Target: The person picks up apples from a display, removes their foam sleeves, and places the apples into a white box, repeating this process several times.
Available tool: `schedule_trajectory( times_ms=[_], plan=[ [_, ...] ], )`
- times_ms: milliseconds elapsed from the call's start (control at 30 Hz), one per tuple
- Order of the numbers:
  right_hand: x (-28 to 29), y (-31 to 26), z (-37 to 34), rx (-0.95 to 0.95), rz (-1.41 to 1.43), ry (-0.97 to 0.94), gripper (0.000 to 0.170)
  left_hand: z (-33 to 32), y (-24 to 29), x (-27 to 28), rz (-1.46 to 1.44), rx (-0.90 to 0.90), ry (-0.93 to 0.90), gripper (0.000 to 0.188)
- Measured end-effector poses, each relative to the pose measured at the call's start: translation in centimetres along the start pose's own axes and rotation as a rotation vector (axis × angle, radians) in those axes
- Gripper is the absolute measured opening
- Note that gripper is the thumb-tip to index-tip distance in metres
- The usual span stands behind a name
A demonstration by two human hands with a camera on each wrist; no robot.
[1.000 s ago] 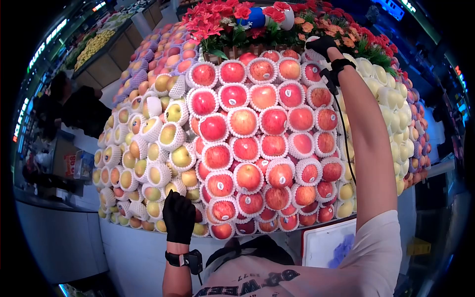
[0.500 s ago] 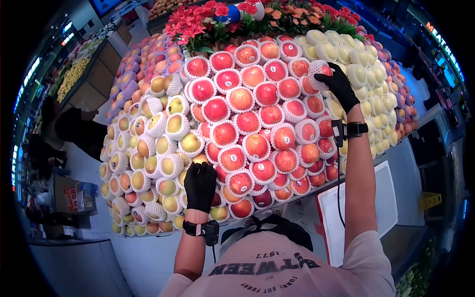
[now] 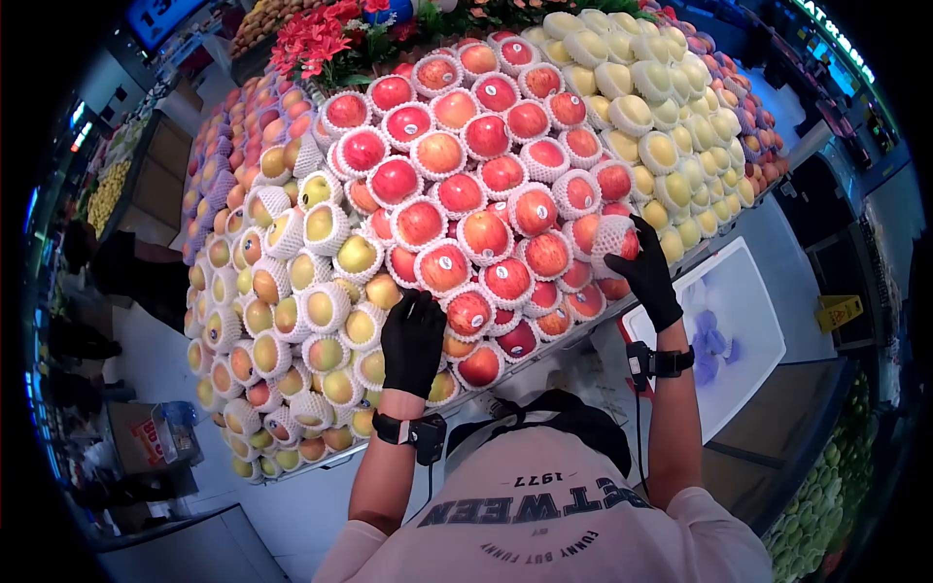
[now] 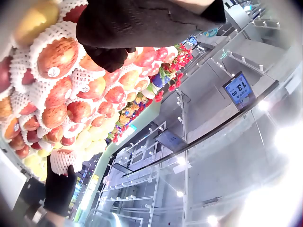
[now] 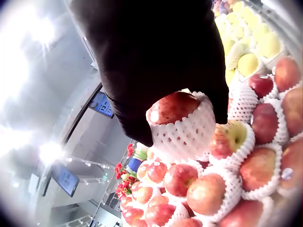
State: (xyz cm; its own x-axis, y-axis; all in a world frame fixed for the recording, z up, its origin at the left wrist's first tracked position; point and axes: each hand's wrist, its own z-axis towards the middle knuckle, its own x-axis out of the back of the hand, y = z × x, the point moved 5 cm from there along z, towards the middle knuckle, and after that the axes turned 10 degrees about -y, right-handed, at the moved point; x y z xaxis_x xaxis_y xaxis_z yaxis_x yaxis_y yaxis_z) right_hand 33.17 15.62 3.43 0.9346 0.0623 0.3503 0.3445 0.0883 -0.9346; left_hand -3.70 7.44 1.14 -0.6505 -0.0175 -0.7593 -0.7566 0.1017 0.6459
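Note:
My black-gloved right hand (image 3: pixel 651 282) grips an apple (image 3: pixel 616 237) in a white foam net, over the lower right of the red apple stack. In the right wrist view, the red top of this apple (image 5: pixel 174 108) shows above its foam net (image 5: pixel 183 138), between thumb and fingers. The left hand (image 3: pixel 413 345), also black-gloved, is at the lower left of the stack, where red apples meet yellowish fruit (image 3: pixel 383 291). Its fingers are bent and its fingertips overlap the fruit in the head view. Nothing shows in it in the left wrist view.
Netted yellowish fruit (image 3: pixel 321 306) slopes down on the left, and pale yellow fruit (image 3: pixel 671 151) is piled on the right. Red flowers (image 3: pixel 311 44) line the back. A white tray (image 3: pixel 748 291) with purple pieces in it stands right of the right hand.
The right hand has come from the flowers at the back down to the stack's lower right, with a netted apple in its grip. The left hand stays near the lower left edge; the head view has turned.

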Motion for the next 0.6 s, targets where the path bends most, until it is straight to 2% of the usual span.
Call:
schedule_trajectory(
  times_ms=[33, 67, 167, 233, 300, 333, 467, 600],
  plan=[
    [-0.5, 0.8, -0.7, 0.006, 0.012, -0.002, 0.086, -0.5, 0.0, -0.6, 0.123, 0.018, 0.112, 0.020],
    [-1.0, -0.2, -1.5, -0.022, -0.014, -0.006, 0.087, -0.4, -1.4, 0.5, -0.180, 0.063, 0.106, 0.027],
    [-2.2, -2.0, -3.2, -0.009, -0.057, -0.023, 0.091, -0.8, -2.9, -2.3, -0.039, 0.101, 0.010, 0.032],
    [-2.6, -2.3, -4.1, 0.053, -0.088, -0.027, 0.091, 0.4, -6.4, -0.4, 0.031, 0.085, -0.234, 0.037],
    [-2.9, -2.8, -4.8, 0.067, -0.052, -0.069, 0.095, -0.1, -7.0, -4.8, -0.152, 0.207, -0.150, 0.038],
    [-3.0, -2.3, -5.2, 0.075, -0.059, -0.083, 0.095, -0.1, -7.7, -6.4, -0.049, 0.219, -0.164, 0.039],
    [-2.7, -3.0, -6.9, 0.144, -0.106, -0.098, 0.094, -0.5, -12.0, -10.9, -0.067, 0.439, -0.168, 0.045],
    [-2.3, -2.0, -8.4, 0.173, -0.141, -0.037, 0.089, -0.8, -15.9, -14.2, 0.153, 0.464, -0.211, 0.048]
  ],
)
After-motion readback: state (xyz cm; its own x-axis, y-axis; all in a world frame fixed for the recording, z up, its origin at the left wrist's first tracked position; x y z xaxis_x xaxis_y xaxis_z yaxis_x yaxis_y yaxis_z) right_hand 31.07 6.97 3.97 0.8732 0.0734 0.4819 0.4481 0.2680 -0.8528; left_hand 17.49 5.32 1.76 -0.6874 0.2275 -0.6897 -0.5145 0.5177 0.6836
